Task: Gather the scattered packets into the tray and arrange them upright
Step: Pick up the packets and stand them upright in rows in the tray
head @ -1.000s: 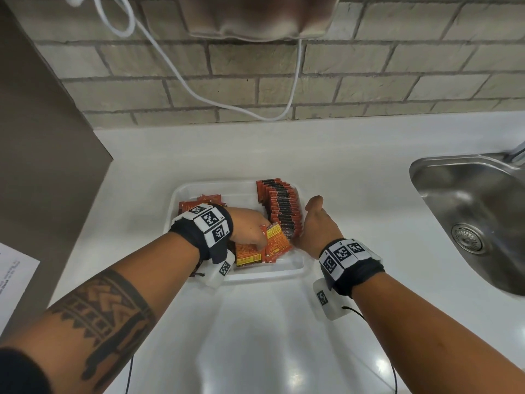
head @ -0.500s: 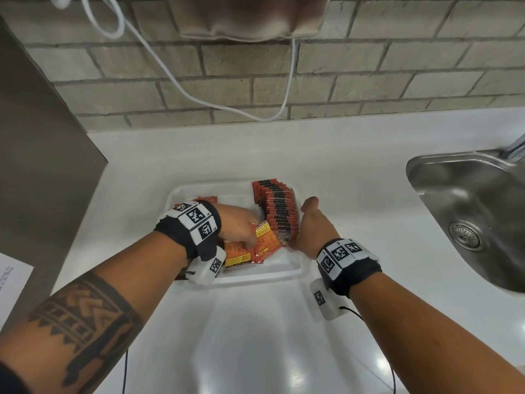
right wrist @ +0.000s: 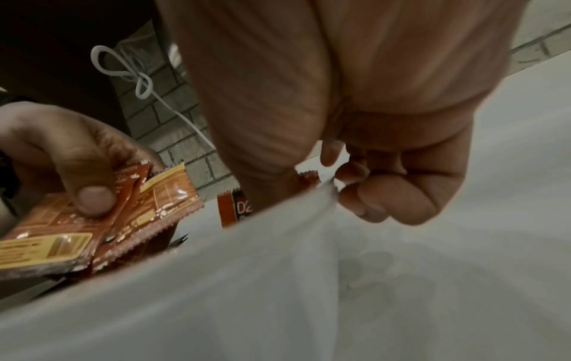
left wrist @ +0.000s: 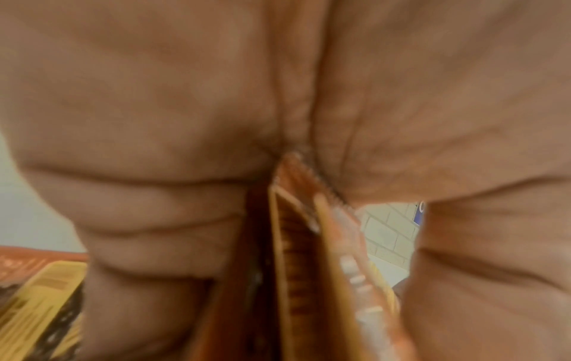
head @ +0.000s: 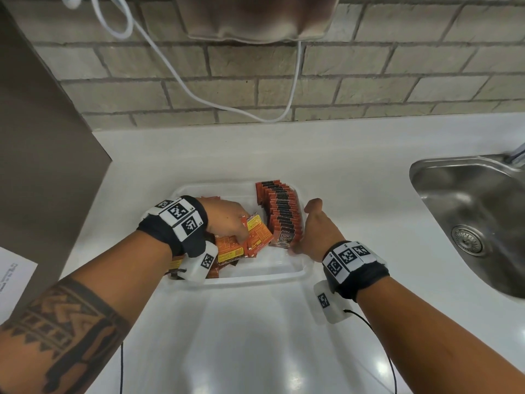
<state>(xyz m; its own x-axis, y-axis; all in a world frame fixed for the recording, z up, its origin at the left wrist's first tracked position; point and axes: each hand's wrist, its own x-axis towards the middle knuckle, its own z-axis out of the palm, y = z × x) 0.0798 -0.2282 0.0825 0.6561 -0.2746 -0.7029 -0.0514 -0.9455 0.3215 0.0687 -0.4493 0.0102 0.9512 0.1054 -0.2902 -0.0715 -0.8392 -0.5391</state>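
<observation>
The left hand (head: 227, 220) pinches a few orange packets (head: 257, 233) lifted off the loose pile (head: 227, 253) in the white tray (head: 255, 277) on the worktop (head: 255, 336), tilting them toward the upright row (head: 279, 211) at the tray's right side. The right hand (head: 315, 234), thumb raised and fingers (right wrist: 392, 197) curled over the tray's rim, braces that row. Compared with a second earlier, the pinched packets stand steeper and nearer the row; the pile remains to be sorted.
</observation>
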